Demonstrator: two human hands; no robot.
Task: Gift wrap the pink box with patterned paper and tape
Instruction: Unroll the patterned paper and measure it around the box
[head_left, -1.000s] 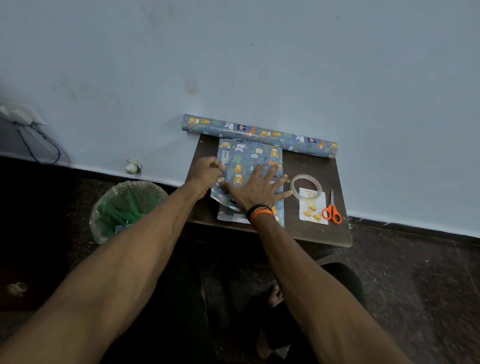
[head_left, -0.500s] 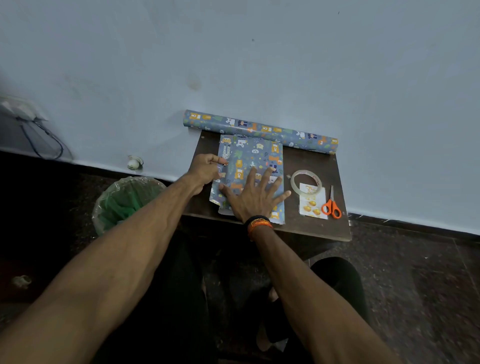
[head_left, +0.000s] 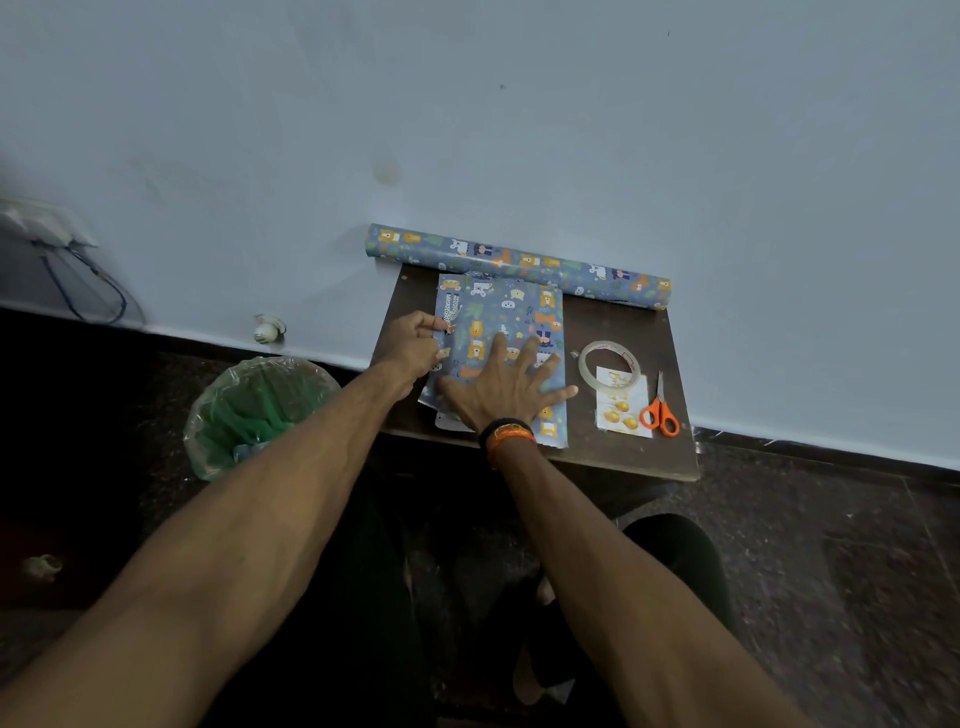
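- Head view: right hand (head_left: 511, 387) lies spread flat on the patterned paper (head_left: 511, 312) folded over the box on the table (head_left: 623, 452); the pink box itself is hidden.
- Left hand (head_left: 415, 345) pinches the paper's left edge, creasing the fold.
- Next, likely, the tape roll (head_left: 609, 364), lying just beside.
- Since a second ago, the left fingers have shifted slightly up the edge.

Dark table (head_left: 613, 457) under wrapped parcel (head_left: 498, 312), paper roll (head_left: 519, 260), tape (head_left: 608, 364), scissors (head_left: 660, 413)

Left grip (head_left: 415, 348) curled, right grip (head_left: 506, 387) flat
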